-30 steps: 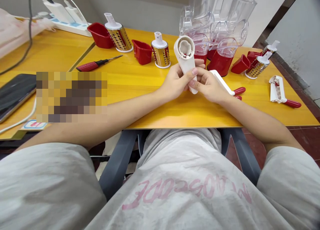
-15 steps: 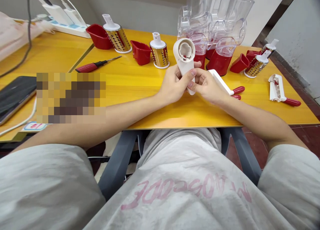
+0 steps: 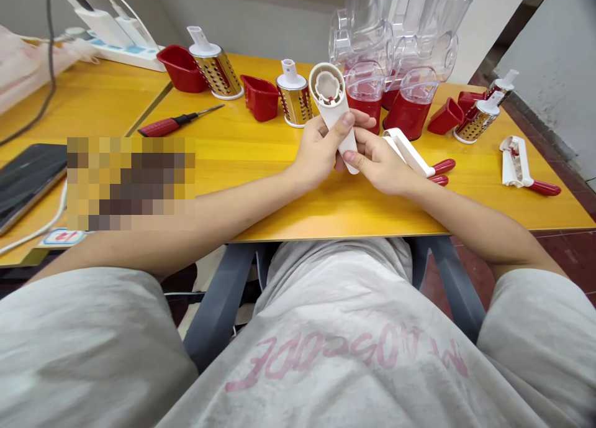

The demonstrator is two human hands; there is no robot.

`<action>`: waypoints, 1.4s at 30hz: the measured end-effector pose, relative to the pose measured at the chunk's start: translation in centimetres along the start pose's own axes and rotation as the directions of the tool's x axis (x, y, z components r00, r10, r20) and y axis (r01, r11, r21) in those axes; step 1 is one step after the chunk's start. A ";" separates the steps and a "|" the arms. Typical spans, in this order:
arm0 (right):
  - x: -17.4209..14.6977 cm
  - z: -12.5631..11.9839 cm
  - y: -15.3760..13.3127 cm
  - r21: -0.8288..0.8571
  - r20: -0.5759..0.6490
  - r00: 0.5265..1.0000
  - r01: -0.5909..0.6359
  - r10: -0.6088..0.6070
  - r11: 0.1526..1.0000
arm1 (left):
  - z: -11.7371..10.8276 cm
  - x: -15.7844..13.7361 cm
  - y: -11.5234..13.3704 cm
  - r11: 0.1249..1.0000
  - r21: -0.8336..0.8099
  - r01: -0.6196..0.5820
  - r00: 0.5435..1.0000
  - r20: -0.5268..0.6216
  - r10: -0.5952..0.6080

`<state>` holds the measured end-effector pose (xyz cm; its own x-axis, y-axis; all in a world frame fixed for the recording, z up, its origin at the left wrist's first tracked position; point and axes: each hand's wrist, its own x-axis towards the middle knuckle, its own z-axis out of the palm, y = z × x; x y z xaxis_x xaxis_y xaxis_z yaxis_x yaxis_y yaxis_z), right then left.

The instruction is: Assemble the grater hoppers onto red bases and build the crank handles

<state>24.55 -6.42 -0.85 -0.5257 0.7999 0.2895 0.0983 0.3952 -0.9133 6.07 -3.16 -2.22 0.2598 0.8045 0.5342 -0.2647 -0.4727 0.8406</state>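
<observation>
Both hands, left hand (image 3: 316,158) and right hand (image 3: 382,164), pinch the white crank (image 3: 336,114) (held upright) just before the clear jugs (image 3: 395,49); a slip could topple them.

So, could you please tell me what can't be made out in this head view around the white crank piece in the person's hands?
- White crank piece: its lower end is hidden by the left hand and right hand.
- Second crank handle: partly hidden behind the right hand.
- Pixelated patch: whatever lies there on the table is blurred out.
- Clear housings: tops cut off by the upper edge.
</observation>
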 end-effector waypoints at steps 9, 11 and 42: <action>-0.4 1.2 -1.3 -0.028 -0.066 0.998 0.006 -0.008 1.000 | 0.2 -0.6 1.3 0.997 0.052 0.054 0.998 -0.014 -0.053; -0.4 1.0 -1.4 0.026 -0.026 1.000 0.007 -0.007 1.000 | 0.1 -0.4 0.9 0.996 0.038 0.082 0.997 -0.010 -0.081; -5.1 -12.3 -14.3 -0.647 -0.294 0.955 -0.218 0.025 0.731 | -2.1 0.3 -2.3 0.993 0.112 -0.028 0.979 0.204 0.004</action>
<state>36.17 -10.58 14.27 -0.2515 0.9069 0.3382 0.7332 0.4066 -0.5451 4.82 -1.08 -4.19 0.4430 0.7119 0.5449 -0.1659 -0.5322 0.8302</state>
